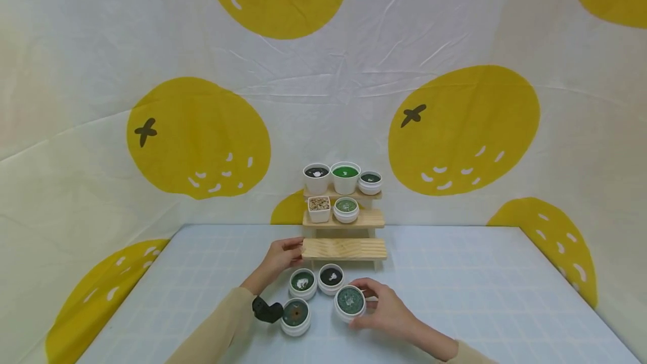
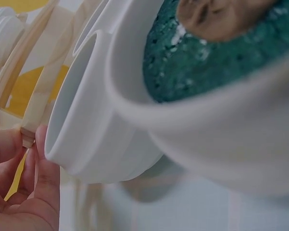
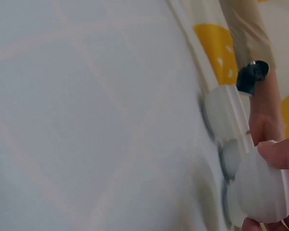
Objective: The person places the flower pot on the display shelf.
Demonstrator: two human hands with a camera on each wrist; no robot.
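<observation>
My left hand (image 1: 280, 258) pinches the left end of the lowest wooden step (image 1: 343, 249) of a small tiered stand; the left wrist view shows thumb and fingers (image 2: 47, 180) on the board's end. My right hand (image 1: 389, 309) grips a round white pot (image 1: 350, 301) with a speckled green filling, thumb and fingers about its right side. To its left are a white pot (image 1: 331, 278) with a dark filling, another (image 1: 303, 282) with green and white, and a nearer one (image 1: 295, 314) with a brown centre. The right wrist view shows the gripped pot (image 3: 262, 187) from the side.
The middle step (image 1: 371, 219) bears a square pot (image 1: 319, 209) of coloured bits and a round green-filled pot (image 1: 346, 210). Above stand two tall cups, one dark-filled (image 1: 317, 178) and one green-filled (image 1: 346, 178), and a small pot (image 1: 370, 183). A fruit-print cloth (image 1: 349, 117) hangs behind.
</observation>
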